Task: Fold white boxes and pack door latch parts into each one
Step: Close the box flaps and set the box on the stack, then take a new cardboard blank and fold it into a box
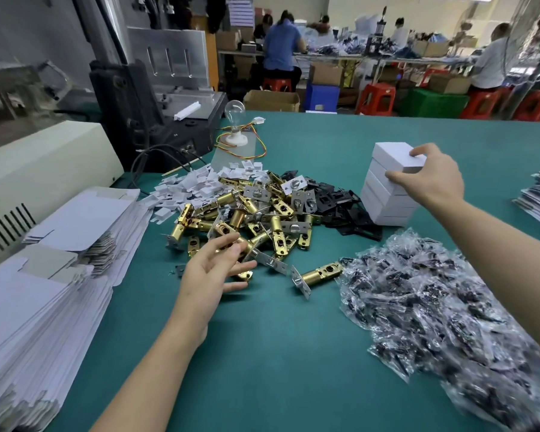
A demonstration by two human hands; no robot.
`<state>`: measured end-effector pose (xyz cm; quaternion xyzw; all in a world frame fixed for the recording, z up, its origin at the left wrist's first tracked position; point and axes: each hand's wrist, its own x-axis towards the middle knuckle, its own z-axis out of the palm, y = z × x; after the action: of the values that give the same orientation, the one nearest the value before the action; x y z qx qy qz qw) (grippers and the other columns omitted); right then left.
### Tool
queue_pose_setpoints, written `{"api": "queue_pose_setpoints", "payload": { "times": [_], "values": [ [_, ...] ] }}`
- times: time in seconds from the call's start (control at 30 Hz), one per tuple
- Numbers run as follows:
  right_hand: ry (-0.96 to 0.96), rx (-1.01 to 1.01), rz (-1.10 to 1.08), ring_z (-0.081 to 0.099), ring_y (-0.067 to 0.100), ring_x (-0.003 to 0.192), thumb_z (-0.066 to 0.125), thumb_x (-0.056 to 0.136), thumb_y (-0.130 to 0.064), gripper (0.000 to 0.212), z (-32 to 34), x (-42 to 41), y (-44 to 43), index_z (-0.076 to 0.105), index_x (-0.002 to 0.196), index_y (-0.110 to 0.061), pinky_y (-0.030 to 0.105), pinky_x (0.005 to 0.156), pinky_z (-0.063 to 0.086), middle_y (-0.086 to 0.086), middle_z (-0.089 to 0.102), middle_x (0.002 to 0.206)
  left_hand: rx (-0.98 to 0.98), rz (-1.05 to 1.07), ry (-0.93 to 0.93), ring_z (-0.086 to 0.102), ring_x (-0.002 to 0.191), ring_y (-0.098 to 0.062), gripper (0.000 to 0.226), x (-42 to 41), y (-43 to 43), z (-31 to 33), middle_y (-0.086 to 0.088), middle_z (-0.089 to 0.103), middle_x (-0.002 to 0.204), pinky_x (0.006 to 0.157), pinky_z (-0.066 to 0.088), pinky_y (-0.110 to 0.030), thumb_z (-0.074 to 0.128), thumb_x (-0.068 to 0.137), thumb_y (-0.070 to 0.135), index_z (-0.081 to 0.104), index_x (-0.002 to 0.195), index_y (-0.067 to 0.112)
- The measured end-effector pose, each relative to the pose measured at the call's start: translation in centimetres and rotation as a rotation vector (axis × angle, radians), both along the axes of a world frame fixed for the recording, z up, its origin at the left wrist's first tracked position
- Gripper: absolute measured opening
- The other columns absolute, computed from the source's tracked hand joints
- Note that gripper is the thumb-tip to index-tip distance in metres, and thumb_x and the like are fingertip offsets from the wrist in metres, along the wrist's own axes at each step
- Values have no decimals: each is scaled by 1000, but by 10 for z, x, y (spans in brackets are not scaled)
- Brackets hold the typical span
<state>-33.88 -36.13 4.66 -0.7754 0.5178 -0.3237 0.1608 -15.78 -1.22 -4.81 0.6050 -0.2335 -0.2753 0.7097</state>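
Bright, even overhead light, seemingly from ceiling tubes, leaves only faint, soft shadows on the green table (278,353). The plastic bags (434,307) glint and smear into blur at lower right. Edges bow with wide-angle distortion, and the background is soft.

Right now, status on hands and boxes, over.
Left hand open at heap of brass latch bolts. Right hand grips top white cardboard box of the stack. Clear plastic bags of black parts beside right forearm, not obstructing.
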Motion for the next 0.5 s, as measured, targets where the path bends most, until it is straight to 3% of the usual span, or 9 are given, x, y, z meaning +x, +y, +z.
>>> {"api": "queue_pose_setpoints", "payload": {
  "times": [0.37,0.43,0.5],
  "values": [
    [41,-27,-63,60,38,109,78,81,-48,68,-5,4,9,49,134,-17,39,75,44,17,58,127,57,-63,-45,80,98,-19,22,-7,-4,-2,11,79,116,71,66,-32,65,102,28,71,123,23],
    [54,-29,-76,57,39,117,78,81,-50,73,-5,4,14,45,137,-15,45,88,46,17,55,133,67,-60,-54,80,97,-18,20,-6,-4,-2,11,79,115,71,66,-32,64,103,26,72,121,23],
    [82,-109,-103,51,36,128,78,81,-53,78,1,7,22,43,140,-14,55,106,38,15,49,141,73,-61,-69,80,95,-18,16,-5,-4,-2,10,80,113,70,66,-31,62,105,24,72,118,22]
  ]
}}
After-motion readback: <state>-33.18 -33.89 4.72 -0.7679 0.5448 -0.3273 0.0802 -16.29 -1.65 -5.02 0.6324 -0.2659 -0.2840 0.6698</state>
